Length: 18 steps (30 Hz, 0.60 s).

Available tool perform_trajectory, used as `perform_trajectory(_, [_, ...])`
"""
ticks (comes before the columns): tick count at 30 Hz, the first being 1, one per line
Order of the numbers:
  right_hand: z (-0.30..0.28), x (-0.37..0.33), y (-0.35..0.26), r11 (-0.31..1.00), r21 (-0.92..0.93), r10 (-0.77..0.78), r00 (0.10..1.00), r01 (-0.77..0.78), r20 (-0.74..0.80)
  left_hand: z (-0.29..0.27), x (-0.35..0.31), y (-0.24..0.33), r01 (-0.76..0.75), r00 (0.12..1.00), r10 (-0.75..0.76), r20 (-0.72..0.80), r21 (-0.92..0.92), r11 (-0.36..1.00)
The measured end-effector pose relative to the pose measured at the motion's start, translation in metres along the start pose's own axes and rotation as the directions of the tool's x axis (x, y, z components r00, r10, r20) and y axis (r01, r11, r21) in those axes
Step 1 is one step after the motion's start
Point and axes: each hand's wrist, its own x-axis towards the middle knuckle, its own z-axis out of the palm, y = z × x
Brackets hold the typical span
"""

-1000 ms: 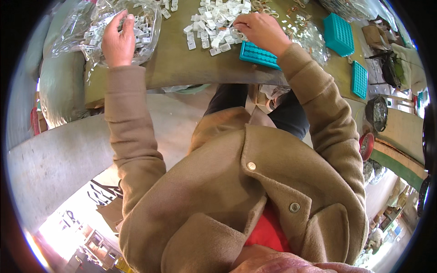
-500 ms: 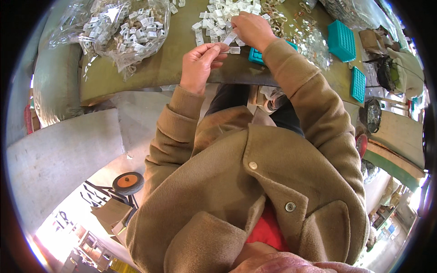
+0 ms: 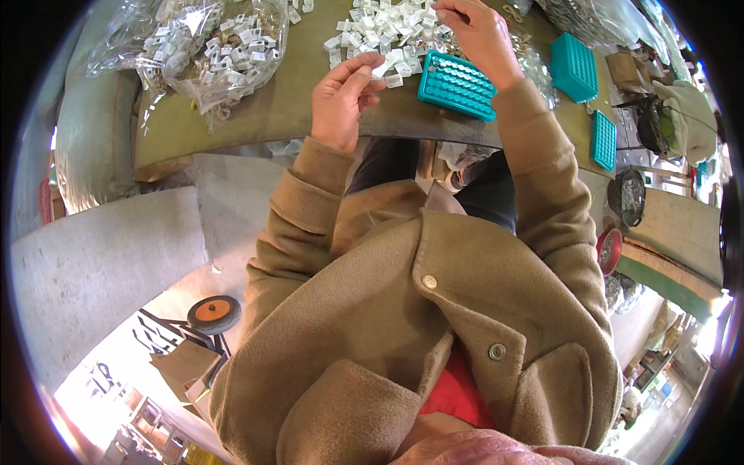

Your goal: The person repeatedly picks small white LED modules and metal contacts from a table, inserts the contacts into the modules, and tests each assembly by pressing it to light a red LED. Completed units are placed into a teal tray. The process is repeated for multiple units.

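Observation:
My left hand (image 3: pixel 339 105) is raised over the table's near edge, beside a heap of small white plastic pieces (image 3: pixel 387 31). Its thumb and forefinger come together in a pinch; whatever lies between them is too small to make out. Farther off and to the right, my right hand (image 3: pixel 482 39) reaches past the heap with its fingers bent inward. Its fingertips are close together at the heap's far right, and I cannot make out what they hold. Below that hand a teal rack (image 3: pixel 457 87) with rows of round holes lies on the table, some holes at its far side filled.
At the left sits a clear plastic bag (image 3: pixel 209 58) of white pieces. On the right stand a teal stack of racks (image 3: pixel 574 68) and a smaller teal rack (image 3: pixel 603 141). Small loose clear parts (image 3: pixel 535 66) lie near my right wrist. A red bowl (image 3: pixel 610 249) is lower right.
My right hand has moved away from my left, up and to the right, uncovering the teal rack. The white piece between the hands no longer shows there. My left hand stays nearly in place.

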Motion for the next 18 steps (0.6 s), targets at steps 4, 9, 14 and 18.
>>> perform_trajectory(4, [0.001,-0.025,-0.017,0.943,0.329,0.015,0.995,-0.047,0.097,0.017,-0.003,0.001,-0.073,0.993,0.069,0.093,0.041,0.996])
perform_trajectory(9, [0.011,-0.042,-0.016,0.938,0.343,0.016,0.995,-0.048,0.096,0.028,0.012,-0.010,-0.091,0.987,0.066,0.146,0.173,0.981])
perform_trajectory(14, [0.022,-0.049,0.000,0.827,0.522,0.177,0.978,-0.211,0.113,0.024,0.031,-0.026,0.000,0.999,-0.015,0.044,0.325,0.946])
perform_trajectory(18, [0.025,-0.055,0.009,0.717,0.629,0.264,0.952,-0.301,0.154,0.025,0.037,-0.035,0.021,1.000,-0.024,0.005,0.358,0.934])
